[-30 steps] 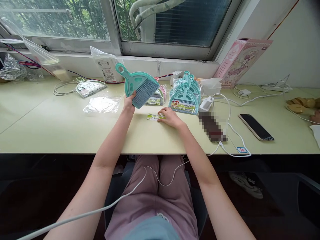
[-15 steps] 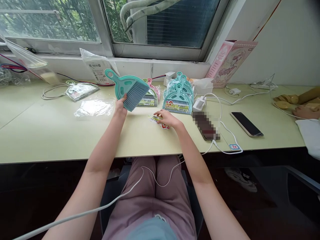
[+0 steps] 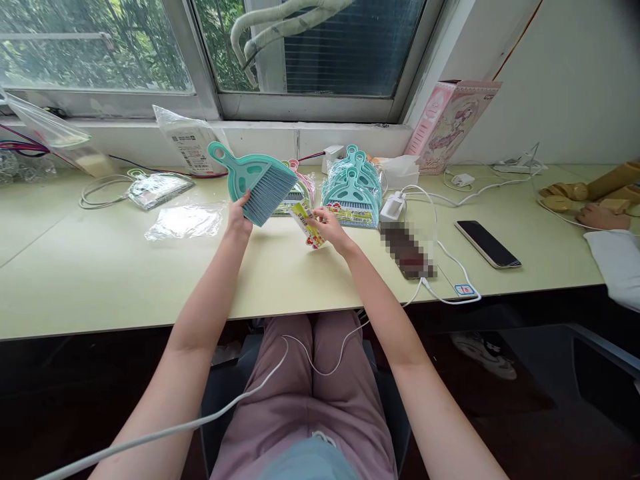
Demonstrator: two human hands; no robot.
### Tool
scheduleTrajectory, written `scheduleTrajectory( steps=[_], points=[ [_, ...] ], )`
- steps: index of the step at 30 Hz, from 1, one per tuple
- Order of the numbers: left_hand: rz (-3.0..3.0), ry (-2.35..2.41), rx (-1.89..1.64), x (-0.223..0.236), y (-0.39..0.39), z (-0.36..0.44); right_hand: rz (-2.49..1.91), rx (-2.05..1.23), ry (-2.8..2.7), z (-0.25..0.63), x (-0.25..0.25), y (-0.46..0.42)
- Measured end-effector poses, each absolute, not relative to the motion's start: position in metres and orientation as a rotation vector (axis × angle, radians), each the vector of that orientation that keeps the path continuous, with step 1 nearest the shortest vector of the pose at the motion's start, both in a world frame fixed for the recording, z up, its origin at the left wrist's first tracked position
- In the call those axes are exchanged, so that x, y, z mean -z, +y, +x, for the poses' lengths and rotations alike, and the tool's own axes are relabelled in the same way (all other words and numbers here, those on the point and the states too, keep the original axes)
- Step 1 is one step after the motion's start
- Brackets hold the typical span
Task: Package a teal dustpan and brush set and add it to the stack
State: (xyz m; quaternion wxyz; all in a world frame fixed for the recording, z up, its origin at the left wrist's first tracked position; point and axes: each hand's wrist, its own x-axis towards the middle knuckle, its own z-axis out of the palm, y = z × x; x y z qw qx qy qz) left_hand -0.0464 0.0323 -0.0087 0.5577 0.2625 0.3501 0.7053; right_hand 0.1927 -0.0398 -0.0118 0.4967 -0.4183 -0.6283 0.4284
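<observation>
A teal dustpan [image 3: 240, 175] with a grey-bristled brush [image 3: 271, 193] set against it is raised above the table, its handle pointing up and left. My left hand [image 3: 241, 217] is closed around its lower left edge. In my right hand [image 3: 329, 227] I pinch a yellow and red printed label card [image 3: 306, 225], tilted, just right of and below the bristles. Behind the card, wrapped teal dustpan sets [image 3: 352, 190] lean together at the back. Another wrapped set with pink and green handles [image 3: 303, 185] is partly hidden behind the brush.
A crumpled clear plastic bag [image 3: 185, 220] lies on the table [image 3: 125, 280] at the left, near another wrapped packet [image 3: 159, 189]. To the right are a pixelated phone [image 3: 407, 250], white cables, a black phone [image 3: 488, 244] and another person's sleeve [image 3: 615, 263]. A pink box [image 3: 450, 127] stands behind.
My right hand has lifted the label card off the tabletop and brought it up toward the brush. My left hand still holds the dustpan in nearly the same place. The view has shifted slightly.
</observation>
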Motion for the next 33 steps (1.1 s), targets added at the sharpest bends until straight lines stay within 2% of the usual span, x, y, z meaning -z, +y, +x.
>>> scheduleTrajectory(
  steps=[6, 16, 21, 26, 33],
  points=[
    [0.673, 0.829, -1.582, 0.01, 0.026, -0.024, -0.81, -1.33, -1.122, 0.204, 0.005, -0.041],
    [0.699, 0.783, -1.482, 0.023, 0.0, 0.03, -0.778, -1.203, -0.375, 0.229, 0.006, -0.025],
    [0.738, 0.714, -1.478, 0.028, 0.0, 0.032, -0.797, -1.286, -0.383, 0.229, 0.003, -0.027],
    [0.782, 0.712, -1.459, 0.031, 0.006, 0.027, -0.937, -1.351, -0.654, 0.219, 0.01, -0.028],
    [0.938, 0.674, -1.406, 0.026, -0.001, 0.027, -1.119, -1.204, -0.877, 0.213, 0.02, -0.024]
  ],
)
